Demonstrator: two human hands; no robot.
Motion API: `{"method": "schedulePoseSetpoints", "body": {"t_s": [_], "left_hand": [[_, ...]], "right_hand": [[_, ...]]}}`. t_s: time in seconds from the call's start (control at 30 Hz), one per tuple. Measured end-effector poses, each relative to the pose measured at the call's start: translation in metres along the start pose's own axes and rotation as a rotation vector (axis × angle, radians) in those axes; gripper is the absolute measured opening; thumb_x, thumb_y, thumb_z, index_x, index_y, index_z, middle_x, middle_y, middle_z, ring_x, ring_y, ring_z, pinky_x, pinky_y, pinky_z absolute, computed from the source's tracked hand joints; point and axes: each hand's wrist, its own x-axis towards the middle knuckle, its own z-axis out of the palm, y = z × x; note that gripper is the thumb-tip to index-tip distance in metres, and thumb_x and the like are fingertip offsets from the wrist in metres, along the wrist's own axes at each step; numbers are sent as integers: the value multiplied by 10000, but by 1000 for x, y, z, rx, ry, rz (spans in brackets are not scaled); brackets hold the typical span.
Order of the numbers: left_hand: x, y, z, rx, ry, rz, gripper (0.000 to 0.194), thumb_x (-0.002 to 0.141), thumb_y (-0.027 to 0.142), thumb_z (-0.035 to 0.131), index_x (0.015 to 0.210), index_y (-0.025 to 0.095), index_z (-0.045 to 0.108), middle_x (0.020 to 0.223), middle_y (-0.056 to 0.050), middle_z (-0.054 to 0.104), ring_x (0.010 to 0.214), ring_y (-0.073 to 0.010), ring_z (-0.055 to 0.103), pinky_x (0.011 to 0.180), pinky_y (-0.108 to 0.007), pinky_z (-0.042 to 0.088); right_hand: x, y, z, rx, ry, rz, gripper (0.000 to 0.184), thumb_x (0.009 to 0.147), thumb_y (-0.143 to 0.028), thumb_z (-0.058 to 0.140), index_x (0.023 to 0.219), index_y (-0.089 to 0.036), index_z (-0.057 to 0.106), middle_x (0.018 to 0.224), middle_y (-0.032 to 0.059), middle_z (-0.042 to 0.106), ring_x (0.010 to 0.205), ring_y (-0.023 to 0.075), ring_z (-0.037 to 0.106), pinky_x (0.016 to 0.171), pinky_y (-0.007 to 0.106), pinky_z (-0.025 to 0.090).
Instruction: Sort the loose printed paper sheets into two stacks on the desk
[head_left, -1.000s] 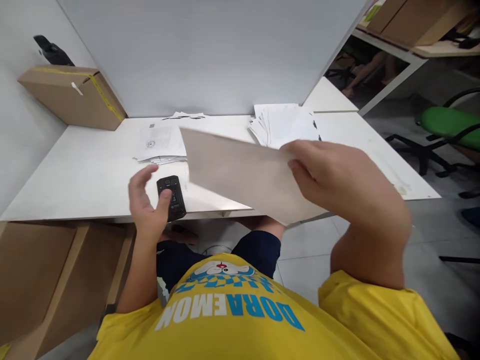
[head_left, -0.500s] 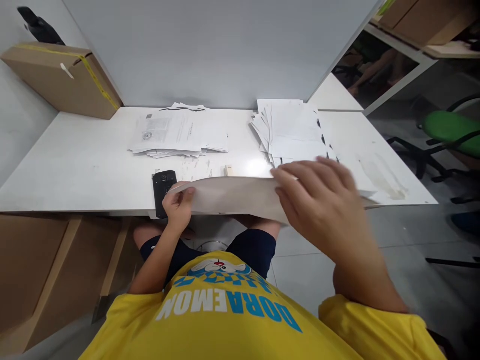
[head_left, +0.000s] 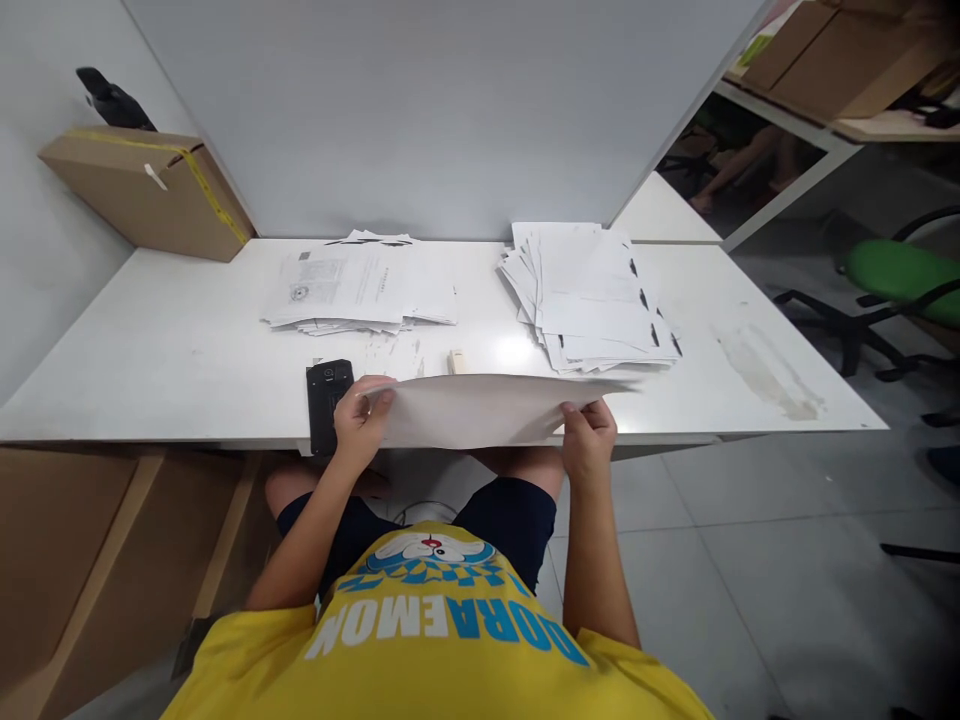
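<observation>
A sheet of paper [head_left: 469, 412] is stretched between my two hands at the front edge of the white desk [head_left: 150, 370], tilted so that its pale near face shows. My left hand [head_left: 362, 415] pinches its left end, thumb on the near side. At the right end my right hand [head_left: 589, 432] grips it the same way, thumb in front. Whether it is one sheet or more, I cannot tell. Beside my left hand lies a black phone [head_left: 322, 400], face down. Just behind the paper's top edge sits a small cream-coloured block [head_left: 457, 361].
Printed papers [head_left: 337, 285] form a stack at the back left, and a looser paper stack [head_left: 585, 290] lies at the back right. A cardboard box [head_left: 157, 190] leans at the left wall. A grey partition [head_left: 435, 110] closes the back. A green chair [head_left: 900, 270] stands right.
My right hand has come down and left from above the paper and now pinches its right end. My left hand keeps its grip. The view has shifted slightly.
</observation>
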Motion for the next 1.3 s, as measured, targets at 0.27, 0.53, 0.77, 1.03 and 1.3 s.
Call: {"method": "schedulePoseSetpoints", "body": {"t_s": [0.27, 0.53, 0.77, 1.03, 1.3], "left_hand": [[-18, 25, -6, -85, -148, -313, 387, 834, 532, 722, 973, 172, 696, 898, -56, 722, 828, -198, 673, 714, -275, 536], [-55, 1, 38, 22, -298, -537, 422, 865, 321, 642, 1257, 188, 560, 766, 44, 519, 570, -88, 506, 581, -208, 423], [-43, -5, 58, 503, -549, -295, 271, 922, 265, 569, 1174, 189, 636, 830, -44, 643, 706, -212, 625, 675, -313, 474], [-30, -8, 69, 603, -464, 149, 407, 1004, 287, 433, 1370, 153, 548, 1083, -137, 682, 1026, -281, 650, 862, -395, 529], [-24, -26, 69, 500, -683, 366, 534, 950, 80, 369, 1449, 196, 520, 1445, -112, 585, 1412, -310, 463, 1026, -512, 488]], "right_hand": [[-3, -15, -60, -33, -168, 102, 357, 741, -482, 760, 1004, -242, 732, 1020, 69, 743, 1036, 262, 649, 901, 359, 509], [-10, 8, -124, -260, -318, 501, 447, 630, -551, 800, 902, -199, 763, 853, 79, 763, 796, 273, 683, 685, 355, 537], [15, 18, -142, -206, -212, 560, 387, 616, -436, 814, 940, -232, 757, 851, 43, 763, 791, 241, 690, 664, 320, 547], [40, 19, -149, -204, -223, 500, 419, 632, -435, 793, 1003, -246, 745, 871, 35, 762, 782, 253, 697, 662, 366, 592], [44, 21, -147, -156, -182, 558, 469, 618, -396, 813, 1061, -261, 732, 945, 41, 772, 858, 257, 716, 703, 344, 586]]}}
